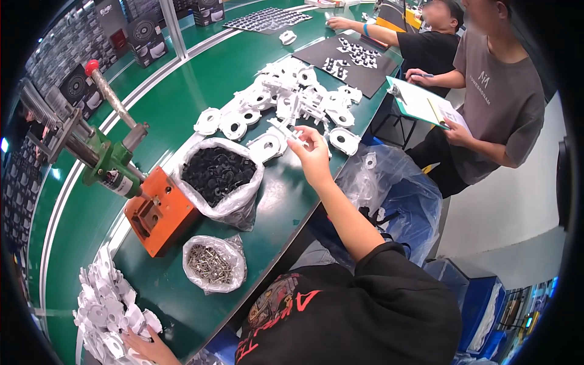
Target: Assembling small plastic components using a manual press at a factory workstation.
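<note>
My right hand (pixel 312 158) is raised over the near side of a heap of white plastic parts (pixel 267 91). Between its thumb and fingers it pinches a white plastic part (pixel 294 136), partly covered by the fingers. At the lower left, my left hand (pixel 149 348) lies against a second pile of white plastic parts (pixel 106 304), its visible fingers apart and touching the nearest pieces. Between the hands stand a clear bag of small black parts (pixel 219 173) and a smaller bag of metal screws or pins (pixel 213 264).
Left of the bags stands a green lever press (pixel 112 173) with a red-knobbed handle and an orange base (pixel 158 213). A blue bin lined with plastic (pixel 420 201) is beside the green table. Two people work at the right; one holds a clipboard (pixel 426 103). Black mats carry small parts.
</note>
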`<action>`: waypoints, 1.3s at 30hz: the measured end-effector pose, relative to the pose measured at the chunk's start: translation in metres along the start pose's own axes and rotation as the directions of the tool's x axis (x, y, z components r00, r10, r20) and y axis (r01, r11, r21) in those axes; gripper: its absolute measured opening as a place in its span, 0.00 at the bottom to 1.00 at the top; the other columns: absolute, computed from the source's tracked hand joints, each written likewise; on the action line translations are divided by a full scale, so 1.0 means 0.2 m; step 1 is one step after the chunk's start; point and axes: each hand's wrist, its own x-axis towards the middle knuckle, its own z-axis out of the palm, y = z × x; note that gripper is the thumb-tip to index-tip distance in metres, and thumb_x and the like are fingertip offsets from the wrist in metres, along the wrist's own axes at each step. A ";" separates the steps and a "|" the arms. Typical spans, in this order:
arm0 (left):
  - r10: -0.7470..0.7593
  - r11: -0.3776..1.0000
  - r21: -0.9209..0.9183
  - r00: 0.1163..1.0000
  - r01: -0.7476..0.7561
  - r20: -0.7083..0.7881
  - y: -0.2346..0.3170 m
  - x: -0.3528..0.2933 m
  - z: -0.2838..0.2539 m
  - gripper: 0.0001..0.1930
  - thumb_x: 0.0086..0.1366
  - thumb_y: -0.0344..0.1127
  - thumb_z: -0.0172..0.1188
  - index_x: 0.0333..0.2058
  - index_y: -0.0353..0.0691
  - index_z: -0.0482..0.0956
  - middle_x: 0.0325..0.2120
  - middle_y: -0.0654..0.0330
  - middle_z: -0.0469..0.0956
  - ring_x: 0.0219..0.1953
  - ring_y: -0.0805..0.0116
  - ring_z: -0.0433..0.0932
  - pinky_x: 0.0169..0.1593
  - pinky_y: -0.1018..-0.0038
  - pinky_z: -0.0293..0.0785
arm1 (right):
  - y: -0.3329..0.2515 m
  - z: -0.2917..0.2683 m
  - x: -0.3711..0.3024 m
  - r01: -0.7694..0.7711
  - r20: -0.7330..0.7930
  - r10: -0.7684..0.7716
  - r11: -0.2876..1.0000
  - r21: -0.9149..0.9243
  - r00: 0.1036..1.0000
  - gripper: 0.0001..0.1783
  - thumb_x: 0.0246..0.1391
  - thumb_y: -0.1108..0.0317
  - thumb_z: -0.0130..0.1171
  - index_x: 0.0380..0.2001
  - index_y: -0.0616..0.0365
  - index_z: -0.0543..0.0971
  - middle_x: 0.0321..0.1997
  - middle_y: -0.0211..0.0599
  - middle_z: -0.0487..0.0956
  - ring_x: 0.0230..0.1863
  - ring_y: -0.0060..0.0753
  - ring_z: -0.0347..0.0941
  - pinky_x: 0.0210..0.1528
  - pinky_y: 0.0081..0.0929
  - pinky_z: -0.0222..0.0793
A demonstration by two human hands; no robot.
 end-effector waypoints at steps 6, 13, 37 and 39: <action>-0.002 0.885 -0.436 0.936 -0.162 -0.352 -0.23 0.04 0.03 0.24 0.66 0.37 0.53 0.59 0.35 0.64 0.56 0.48 0.68 0.58 0.51 0.67 0.61 0.63 0.60 | 0.01 0.05 0.00 -0.302 0.241 0.188 0.709 0.637 0.952 0.13 0.53 0.68 0.58 0.42 0.55 0.70 0.44 0.36 0.75 0.44 0.31 0.74 0.46 0.35 0.72; -0.395 0.817 -0.530 0.890 0.225 -0.230 -0.47 -0.34 -0.11 0.27 0.61 0.33 0.60 0.57 0.32 0.64 0.55 0.47 0.67 0.59 0.54 0.64 0.63 0.64 0.56 | 0.15 -0.02 -0.05 -0.590 0.498 0.332 0.576 0.566 0.801 0.27 0.57 0.50 0.49 0.57 0.49 0.67 0.57 0.33 0.72 0.56 0.32 0.67 0.54 0.43 0.61; -0.486 0.363 -0.881 0.868 0.305 0.100 -0.33 -0.10 -0.25 0.32 0.53 0.30 0.67 0.55 0.34 0.62 0.48 0.53 0.66 0.51 0.63 0.69 0.54 0.70 0.67 | -0.07 0.22 -0.19 -0.837 0.830 0.190 0.290 0.463 0.525 0.30 0.62 0.53 0.44 0.62 0.56 0.61 0.66 0.50 0.59 0.67 0.58 0.52 0.57 0.52 0.63; -0.334 0.370 -0.907 0.940 0.202 0.073 -0.22 -0.06 -0.32 0.33 0.51 0.29 0.67 0.55 0.36 0.61 0.47 0.54 0.66 0.49 0.65 0.69 0.52 0.71 0.68 | -0.15 0.28 -0.22 -0.762 0.846 0.042 0.462 0.455 0.531 0.34 0.58 0.52 0.48 0.64 0.59 0.59 0.66 0.54 0.59 0.66 0.58 0.54 0.61 0.50 0.61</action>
